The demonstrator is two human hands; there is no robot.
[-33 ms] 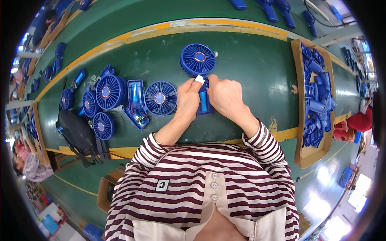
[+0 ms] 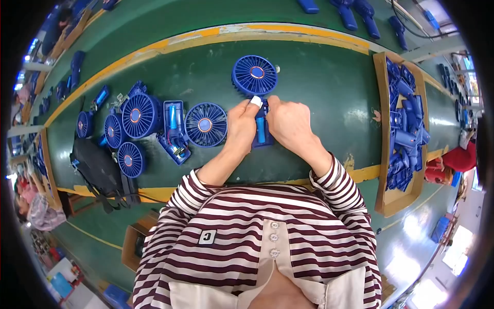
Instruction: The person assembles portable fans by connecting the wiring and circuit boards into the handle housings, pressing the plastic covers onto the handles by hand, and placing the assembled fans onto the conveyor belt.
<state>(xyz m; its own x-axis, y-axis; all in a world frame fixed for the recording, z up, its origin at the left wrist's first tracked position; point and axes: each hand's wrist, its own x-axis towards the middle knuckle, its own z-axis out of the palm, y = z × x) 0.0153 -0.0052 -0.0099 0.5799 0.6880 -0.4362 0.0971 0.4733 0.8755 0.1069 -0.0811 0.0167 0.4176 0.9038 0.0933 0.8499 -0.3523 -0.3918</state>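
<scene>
In front of me a blue handheld fan lies with its round head (image 2: 256, 74) away from me and its open handle (image 2: 262, 135) toward me, a light-blue battery cell showing inside. My left hand (image 2: 242, 123) grips the handle's left side near the neck, a white covering on its thumb tip. My right hand (image 2: 289, 119) is closed at the neck's right side, fingers curled under; anything small in them is hidden. Just left of my left hand lies another fan head (image 2: 205, 125). Beside that is an open handle shell (image 2: 174, 131) with a battery and wires.
More blue fans (image 2: 139, 116) crowd the left of the green table (image 2: 319, 67), with a black bag (image 2: 95, 162) at its front left edge. A cardboard box (image 2: 386, 198) of blue handle parts (image 2: 406, 121) stands at the right. Across a yellow strip (image 2: 247, 32) lie more fan parts.
</scene>
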